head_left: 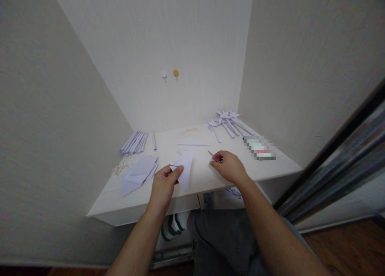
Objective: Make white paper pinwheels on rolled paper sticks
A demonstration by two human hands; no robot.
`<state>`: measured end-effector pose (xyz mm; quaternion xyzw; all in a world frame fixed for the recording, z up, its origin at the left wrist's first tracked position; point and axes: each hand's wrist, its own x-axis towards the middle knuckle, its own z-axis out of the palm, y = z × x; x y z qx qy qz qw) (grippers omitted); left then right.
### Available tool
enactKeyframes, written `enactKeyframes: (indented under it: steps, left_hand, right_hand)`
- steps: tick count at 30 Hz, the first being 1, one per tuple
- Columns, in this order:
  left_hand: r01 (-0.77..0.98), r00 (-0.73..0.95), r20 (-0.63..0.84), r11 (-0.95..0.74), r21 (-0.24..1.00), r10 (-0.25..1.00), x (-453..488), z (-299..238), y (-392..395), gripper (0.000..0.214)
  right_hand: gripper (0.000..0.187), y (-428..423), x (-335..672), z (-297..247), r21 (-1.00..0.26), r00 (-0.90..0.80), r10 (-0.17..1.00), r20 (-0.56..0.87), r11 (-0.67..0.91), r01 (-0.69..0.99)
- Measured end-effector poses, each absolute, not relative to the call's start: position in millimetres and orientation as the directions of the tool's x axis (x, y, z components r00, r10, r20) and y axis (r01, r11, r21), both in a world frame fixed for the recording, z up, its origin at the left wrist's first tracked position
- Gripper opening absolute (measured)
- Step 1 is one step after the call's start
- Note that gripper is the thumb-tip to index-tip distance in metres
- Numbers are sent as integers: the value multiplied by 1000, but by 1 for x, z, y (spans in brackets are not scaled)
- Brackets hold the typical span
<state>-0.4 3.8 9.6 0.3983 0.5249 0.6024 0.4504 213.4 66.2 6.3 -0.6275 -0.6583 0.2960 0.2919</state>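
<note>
Paper piece [187, 168], white, thin, sharp-cornered, in the left hand [165, 180].

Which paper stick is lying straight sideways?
The lone middle stick, between the bundle and pinwheels: it runs left to right, while the others slant or run front to back.

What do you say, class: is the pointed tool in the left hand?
No, the right hand holds the pointed tool, while the left hand pinches white paper.
</note>
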Motion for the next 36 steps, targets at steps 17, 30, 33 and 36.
enactKeyframes:
  steps: [17,30,33,36]
  left_hand:
    - [19,-147,122,-121,993,982,-20,58,1,31]
    - [97,-87,357,-348,932,930,-13,123,-22,19]
    - [101,-120,382,-372,923,916,-15,128,-31,19]
    - [111,-153,403,-389,914,902,-18,128,-37,19]
  right_hand:
    - [21,76,233,1,-631,-74,981,-178,-57,774]
    - [46,43,230,39,-995,-396,918,19,-20,-95]
    - [45,22,228,57,-998,-510,860,24,-9,-63]
    - [40,7,229,66,-1000,-579,815,17,22,2]
